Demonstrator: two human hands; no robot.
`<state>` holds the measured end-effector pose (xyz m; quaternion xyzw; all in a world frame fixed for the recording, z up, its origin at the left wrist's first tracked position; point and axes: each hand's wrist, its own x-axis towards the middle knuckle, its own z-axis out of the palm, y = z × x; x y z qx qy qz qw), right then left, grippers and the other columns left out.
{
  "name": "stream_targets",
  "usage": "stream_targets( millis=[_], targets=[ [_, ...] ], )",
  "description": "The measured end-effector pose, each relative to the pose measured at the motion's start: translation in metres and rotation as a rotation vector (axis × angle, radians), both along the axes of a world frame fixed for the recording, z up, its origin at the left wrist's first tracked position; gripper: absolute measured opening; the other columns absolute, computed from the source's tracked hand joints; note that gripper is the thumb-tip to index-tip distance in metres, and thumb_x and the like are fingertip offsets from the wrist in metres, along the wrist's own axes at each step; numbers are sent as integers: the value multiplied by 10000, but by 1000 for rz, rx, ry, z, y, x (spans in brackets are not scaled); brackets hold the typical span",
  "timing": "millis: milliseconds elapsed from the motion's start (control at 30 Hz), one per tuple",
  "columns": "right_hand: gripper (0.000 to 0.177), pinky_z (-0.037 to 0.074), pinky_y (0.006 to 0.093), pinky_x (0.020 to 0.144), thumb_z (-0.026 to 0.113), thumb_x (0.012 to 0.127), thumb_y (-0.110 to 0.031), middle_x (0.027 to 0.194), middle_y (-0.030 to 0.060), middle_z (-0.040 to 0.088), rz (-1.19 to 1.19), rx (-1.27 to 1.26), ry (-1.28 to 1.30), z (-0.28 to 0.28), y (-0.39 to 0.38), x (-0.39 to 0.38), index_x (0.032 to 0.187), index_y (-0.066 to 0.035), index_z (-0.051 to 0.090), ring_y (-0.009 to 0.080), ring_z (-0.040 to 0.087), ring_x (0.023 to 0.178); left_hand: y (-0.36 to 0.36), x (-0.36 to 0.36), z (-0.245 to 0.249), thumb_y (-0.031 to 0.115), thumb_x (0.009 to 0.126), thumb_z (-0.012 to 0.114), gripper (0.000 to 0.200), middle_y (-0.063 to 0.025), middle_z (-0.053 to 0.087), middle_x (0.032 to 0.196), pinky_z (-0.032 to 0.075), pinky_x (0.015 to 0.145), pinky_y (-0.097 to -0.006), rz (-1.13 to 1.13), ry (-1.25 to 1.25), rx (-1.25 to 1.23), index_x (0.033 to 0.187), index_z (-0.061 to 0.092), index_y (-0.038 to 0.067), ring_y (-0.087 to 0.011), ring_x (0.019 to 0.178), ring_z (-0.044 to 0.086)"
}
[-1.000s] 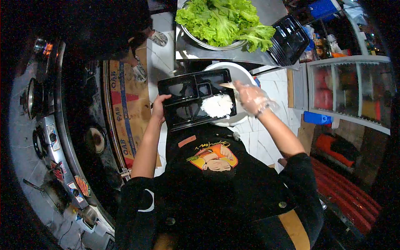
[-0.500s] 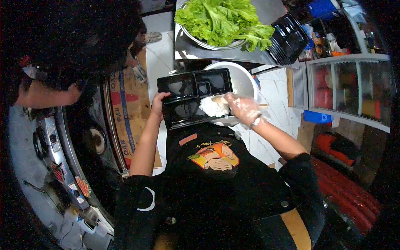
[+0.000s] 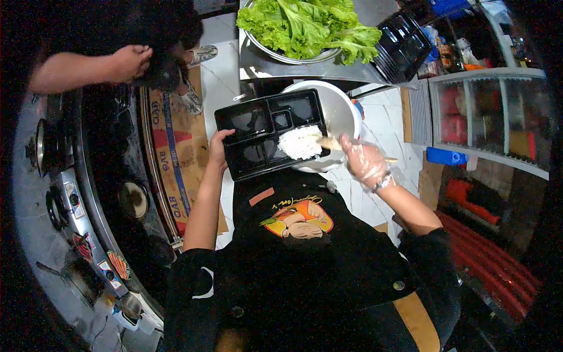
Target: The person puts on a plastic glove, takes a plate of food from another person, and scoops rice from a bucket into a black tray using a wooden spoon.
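Note:
My left hand [image 3: 219, 149] is closed on the near-left edge of a black compartment tray [image 3: 239, 162], its thumb over the rim. White rice [image 3: 300, 142] lies heaped in the tray's lower right compartment; the other compartments show bare black plastic. In a clear plastic glove, my right hand [image 3: 365, 161] is wrapped round a wooden spoon [image 3: 332, 144]. The spoon's head is at the right side of the rice, and its handle end sticks out behind the hand. Under the tray stands a large white tub [image 3: 345, 105], partly hidden by it.
Green lettuce [image 3: 305, 26] fills a bowl on the metal table [image 3: 264, 69] ahead, beside stacked black trays [image 3: 402, 47]. Another person's hand [image 3: 132, 63] is over the stove side at left. A glass-front cabinet [image 3: 492, 117] stands at right, flattened cardboard [image 3: 176, 146] on the left floor.
My right hand has drawn back to the right with the spoon, off the rice, which now looks flatter and wider. The other person's arm has moved up and right.

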<state>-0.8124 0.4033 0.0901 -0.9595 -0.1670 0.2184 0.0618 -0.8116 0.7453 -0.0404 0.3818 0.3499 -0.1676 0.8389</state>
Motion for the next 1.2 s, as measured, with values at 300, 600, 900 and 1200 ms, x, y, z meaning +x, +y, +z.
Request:
stream_targets(
  millis=[300, 600, 900, 1200],
  targets=[
    [257, 477, 421, 544, 357, 886, -237, 785, 151, 620, 161, 49, -12, -50, -13, -34, 1044, -111, 516, 312, 613, 663, -11, 7, 13, 208, 695, 580, 183, -73, 607, 753, 482, 662, -348, 0, -62, 78, 789, 584, 51, -213, 687, 584],
    [284, 469, 423, 528, 314, 900, -205, 623, 162, 590, 221, 13, -111, -46, -2, 2, 1072, -63, 491, 315, 608, 637, -23, 10, 12, 247, 668, 590, 227, -70, 599, 741, 480, 661, -363, -27, -57, 60, 796, 580, 59, -226, 667, 573],
    [262, 455, 441, 483, 309, 913, -222, 623, 159, 594, 139, -32, -31, -38, 15, 15, 913, -45, 502, 323, 596, 571, -20, 8, 5, 192, 684, 579, 163, -69, 615, 763, 475, 664, -328, 3, -94, 85, 770, 593, 54, -207, 677, 576],
    [161, 464, 393, 476, 385, 860, -139, 653, 121, 609, 257, -9, -60, 8, 51, -2, 940, -74, 509, 273, 610, 573, -21, 12, 8, 198, 692, 575, 160, -66, 591, 739, 481, 644, -344, -8, -61, 77, 781, 571, 64, -217, 660, 569]
  ],
)
